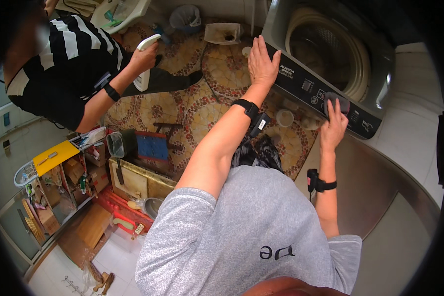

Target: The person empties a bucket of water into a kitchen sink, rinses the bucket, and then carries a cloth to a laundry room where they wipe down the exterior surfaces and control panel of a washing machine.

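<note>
A top-loading washing machine [379, 87] stands at the upper right, and its round drum opening faces the camera. My right hand [333, 125] presses a folded grey cloth [336, 106] against the black control panel [299, 79] along the machine's front edge. Farther left, my left hand [262, 64] rests on the end of that panel, palm down with fingers extended and the thumb apart; nothing shows in it. Black straps with small devices are around both my wrists.
At the left a person in a striped top holds a white spray bottle [142, 81]. A grey bucket [185, 18] and a white basin [222, 33] stand on the patterned floor. A shelf with boxes [74, 170] is at lower left; a metal surface [359, 177] lies right.
</note>
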A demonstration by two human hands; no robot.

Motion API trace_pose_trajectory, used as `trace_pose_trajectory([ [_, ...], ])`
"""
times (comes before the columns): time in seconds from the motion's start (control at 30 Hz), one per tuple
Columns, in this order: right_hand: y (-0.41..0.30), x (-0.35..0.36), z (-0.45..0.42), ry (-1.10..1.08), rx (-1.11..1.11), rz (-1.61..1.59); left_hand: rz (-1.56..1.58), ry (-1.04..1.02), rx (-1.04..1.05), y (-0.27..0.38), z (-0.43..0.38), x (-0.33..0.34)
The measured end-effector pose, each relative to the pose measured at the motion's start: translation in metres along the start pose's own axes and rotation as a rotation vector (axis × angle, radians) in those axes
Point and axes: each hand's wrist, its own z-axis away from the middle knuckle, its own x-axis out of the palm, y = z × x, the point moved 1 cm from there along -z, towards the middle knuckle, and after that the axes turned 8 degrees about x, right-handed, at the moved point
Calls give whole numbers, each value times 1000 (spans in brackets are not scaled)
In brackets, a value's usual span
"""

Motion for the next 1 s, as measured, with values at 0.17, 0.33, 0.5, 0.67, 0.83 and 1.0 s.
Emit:
trace_pose_trajectory([
  [0.17, -26, 6, -16, 51, -85, -7, 8, -60, -14, 2, -10, -5],
  [0.33, 56, -21, -8, 113, 27, 83, -29, -46, -11, -6, -4, -12],
  [0.5, 69, -36, -21, 154, 252, -144, 35, -24, 66, 13, -18, 4],
  [0.67, 59, -1, -14, 155, -13, 49, -65, -79, 4, 2, -12, 8],
  [0.83, 161, -36, -32, 257, 106, 119, -159, -67, -14, 14, -11, 11],
  [1.0, 184, -76, -58, 343, 203, 108, 28, -168, -95, 41, -27, -13],
])
